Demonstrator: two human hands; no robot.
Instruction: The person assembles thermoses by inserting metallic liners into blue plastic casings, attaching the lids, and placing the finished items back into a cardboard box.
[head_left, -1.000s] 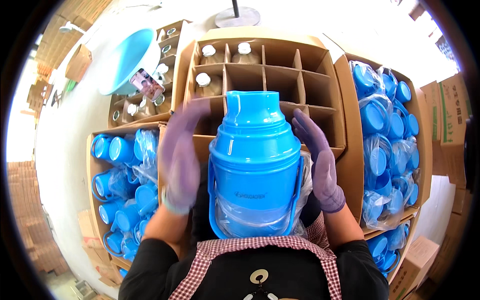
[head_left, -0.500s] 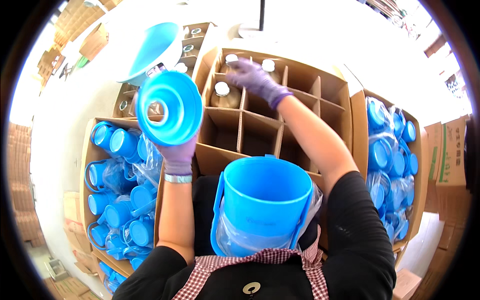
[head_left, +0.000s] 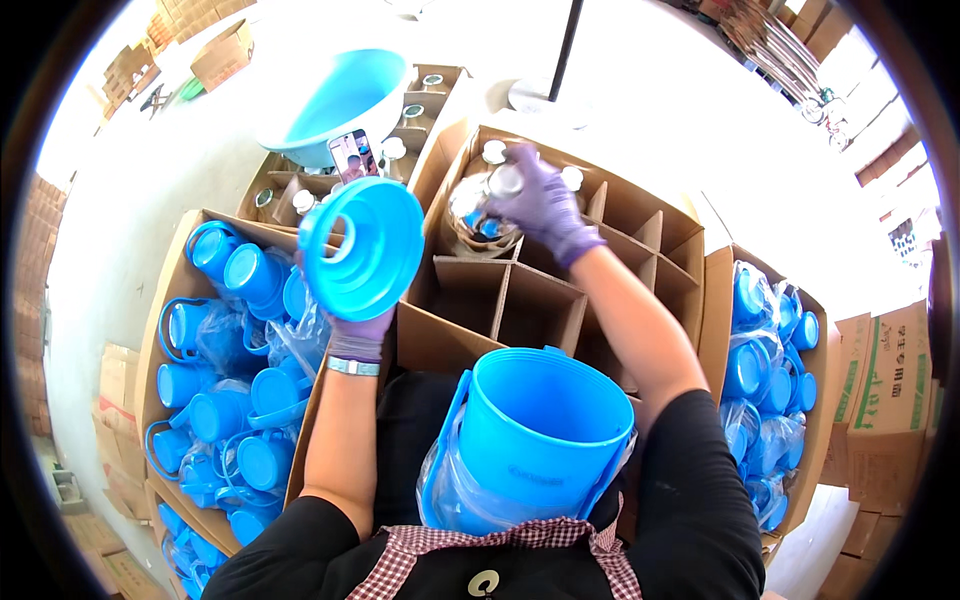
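My left hand [head_left: 362, 325], in a purple glove, holds a blue funnel-shaped plastic piece [head_left: 390, 240] with a round hole in its middle. A purple glove also covers my right hand [head_left: 545, 205], closed around the capped neck of a shiny glass vacuum flask liner [head_left: 475, 215]. That liner stands partly raised from a divided cardboard box [head_left: 545, 300]. Other liners with pale caps [head_left: 494, 151] sit in the box's far cells. On my lap, a large blue open-topped plastic shell [head_left: 560, 460] with a handle leans slightly right, clear plastic wrap around its lower part.
Cartons of blue lidded containers stand at left [head_left: 265, 460] and right [head_left: 775, 395]. Behind my left hand are a blue basin [head_left: 345, 105], a phone [head_left: 353, 156] and another divided carton [head_left: 445, 105] of liners. A dark pole [head_left: 567, 50] rises beyond. Stacked cartons [head_left: 890, 380] stand far right.
My right hand has closed on a glass liner and lifted it partly out of its cell. The funnel-shaped piece has tilted in my left hand. The whole view has shifted slightly.
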